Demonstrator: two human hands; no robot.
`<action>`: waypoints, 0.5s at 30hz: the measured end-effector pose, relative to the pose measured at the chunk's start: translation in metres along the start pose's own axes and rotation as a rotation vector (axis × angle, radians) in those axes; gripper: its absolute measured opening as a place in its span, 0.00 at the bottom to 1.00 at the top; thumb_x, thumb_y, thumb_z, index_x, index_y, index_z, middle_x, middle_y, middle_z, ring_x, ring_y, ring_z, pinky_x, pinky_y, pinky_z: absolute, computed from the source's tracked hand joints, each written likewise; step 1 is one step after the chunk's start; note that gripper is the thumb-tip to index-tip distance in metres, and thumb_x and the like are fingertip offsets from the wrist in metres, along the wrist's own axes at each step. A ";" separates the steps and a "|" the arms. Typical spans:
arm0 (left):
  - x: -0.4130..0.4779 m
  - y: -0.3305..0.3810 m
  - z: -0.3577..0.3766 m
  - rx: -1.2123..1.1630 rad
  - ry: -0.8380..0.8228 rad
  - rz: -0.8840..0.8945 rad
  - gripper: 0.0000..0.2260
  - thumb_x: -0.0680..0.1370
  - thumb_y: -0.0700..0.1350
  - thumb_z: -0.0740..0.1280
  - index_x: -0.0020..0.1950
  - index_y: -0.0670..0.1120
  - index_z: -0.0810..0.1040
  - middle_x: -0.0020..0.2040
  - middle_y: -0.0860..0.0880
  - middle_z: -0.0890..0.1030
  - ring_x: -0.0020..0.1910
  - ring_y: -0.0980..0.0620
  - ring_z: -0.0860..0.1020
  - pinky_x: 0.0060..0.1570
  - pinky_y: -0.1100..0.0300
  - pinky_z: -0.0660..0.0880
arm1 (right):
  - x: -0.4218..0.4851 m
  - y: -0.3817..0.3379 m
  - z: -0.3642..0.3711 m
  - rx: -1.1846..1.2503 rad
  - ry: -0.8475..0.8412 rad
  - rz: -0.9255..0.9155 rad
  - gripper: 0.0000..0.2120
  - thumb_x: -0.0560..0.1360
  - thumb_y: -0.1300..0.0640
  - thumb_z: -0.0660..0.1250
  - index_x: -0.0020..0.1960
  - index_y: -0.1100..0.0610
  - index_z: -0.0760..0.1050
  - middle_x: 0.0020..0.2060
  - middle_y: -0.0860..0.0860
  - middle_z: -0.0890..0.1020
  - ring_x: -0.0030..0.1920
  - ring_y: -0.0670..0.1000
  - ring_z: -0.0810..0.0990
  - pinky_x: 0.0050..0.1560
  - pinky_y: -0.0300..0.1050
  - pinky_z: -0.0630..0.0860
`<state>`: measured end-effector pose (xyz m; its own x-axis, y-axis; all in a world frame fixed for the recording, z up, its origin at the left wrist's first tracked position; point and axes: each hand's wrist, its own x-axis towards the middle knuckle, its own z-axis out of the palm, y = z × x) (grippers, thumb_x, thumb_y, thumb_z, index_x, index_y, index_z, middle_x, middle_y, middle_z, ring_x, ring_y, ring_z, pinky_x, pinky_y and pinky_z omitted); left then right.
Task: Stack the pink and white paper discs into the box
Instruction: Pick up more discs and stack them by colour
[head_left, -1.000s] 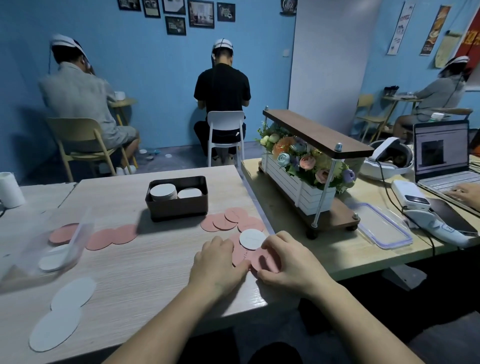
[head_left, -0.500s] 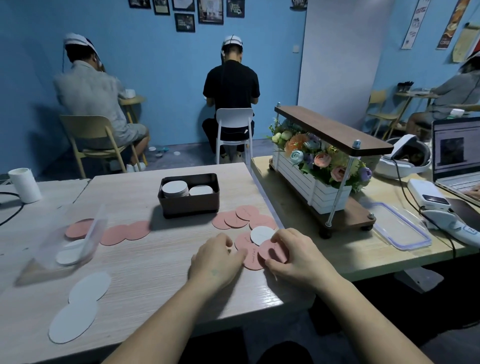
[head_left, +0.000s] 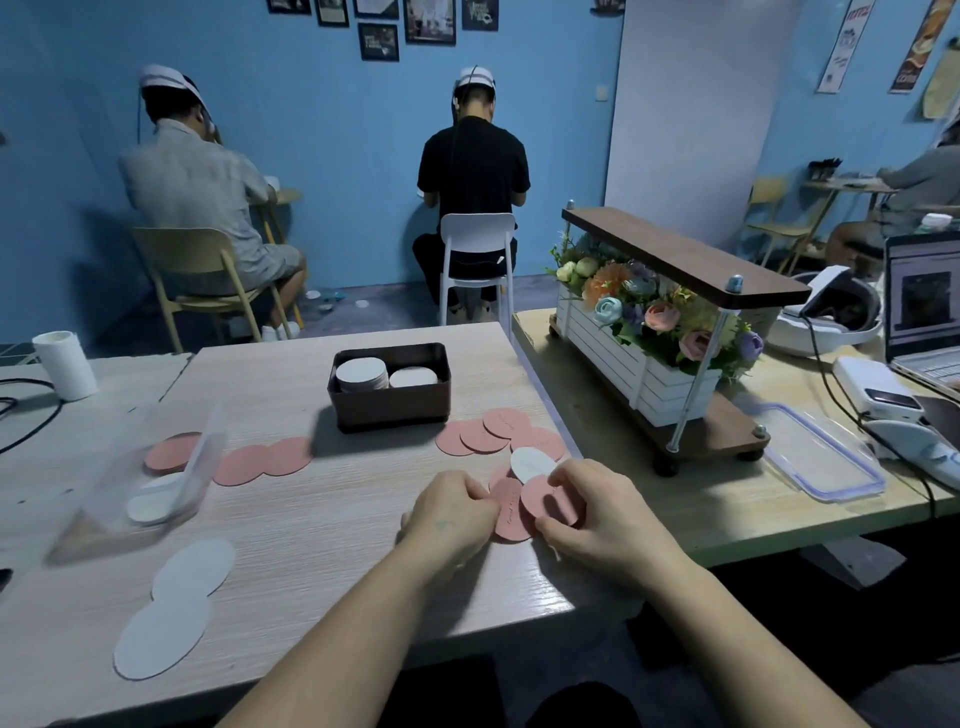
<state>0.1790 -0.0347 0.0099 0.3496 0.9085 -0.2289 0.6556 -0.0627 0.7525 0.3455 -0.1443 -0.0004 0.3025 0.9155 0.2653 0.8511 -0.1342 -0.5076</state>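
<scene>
A brown box (head_left: 390, 402) stands mid-table with two stacks of white discs (head_left: 362, 375) inside. In front of it to the right lies a cluster of pink discs (head_left: 485, 435) with one white disc (head_left: 529, 464) on top. My left hand (head_left: 448, 517) and my right hand (head_left: 597, 512) meet over the near pink discs (head_left: 511, 512). My right fingers pinch a pink disc (head_left: 540, 498), while my left fingertips press the edge of the disc beside it. More pink discs (head_left: 262, 461) and two white discs (head_left: 179, 605) lie at the left.
A tipped clear plastic container (head_left: 156, 486) lies at the left over a pink and a white disc. A paper roll (head_left: 65, 364) stands far left. A flower planter shelf (head_left: 660, 322), a clear lid (head_left: 821, 452) and devices fill the right table. People sit behind.
The head view has shifted, so the scene sits lower and further right. My hands stay at the pink discs; my right fingers have raised one disc's edge slightly.
</scene>
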 end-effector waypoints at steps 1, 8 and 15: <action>0.000 -0.001 -0.006 -0.093 -0.028 -0.008 0.05 0.66 0.43 0.65 0.35 0.51 0.80 0.37 0.51 0.84 0.44 0.45 0.83 0.44 0.55 0.79 | 0.000 -0.001 0.001 0.012 0.012 -0.006 0.17 0.69 0.41 0.72 0.52 0.47 0.73 0.46 0.43 0.77 0.46 0.44 0.77 0.46 0.46 0.78; -0.005 -0.021 -0.055 -0.397 0.125 0.025 0.04 0.74 0.35 0.70 0.43 0.43 0.80 0.38 0.45 0.83 0.34 0.50 0.76 0.25 0.61 0.65 | 0.000 -0.009 0.004 0.086 0.056 -0.041 0.17 0.69 0.42 0.73 0.53 0.45 0.72 0.46 0.41 0.78 0.46 0.44 0.78 0.46 0.48 0.79; -0.004 -0.023 -0.027 -0.560 0.035 0.086 0.06 0.76 0.35 0.71 0.40 0.43 0.78 0.34 0.45 0.80 0.33 0.49 0.76 0.34 0.57 0.72 | 0.001 -0.034 0.026 0.208 0.008 -0.139 0.30 0.70 0.40 0.75 0.67 0.44 0.68 0.58 0.39 0.77 0.56 0.42 0.77 0.53 0.40 0.78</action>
<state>0.1448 -0.0256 0.0099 0.3571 0.9237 -0.1387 0.1677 0.0827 0.9824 0.3055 -0.1291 -0.0038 0.1926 0.9164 0.3508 0.7784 0.0750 -0.6232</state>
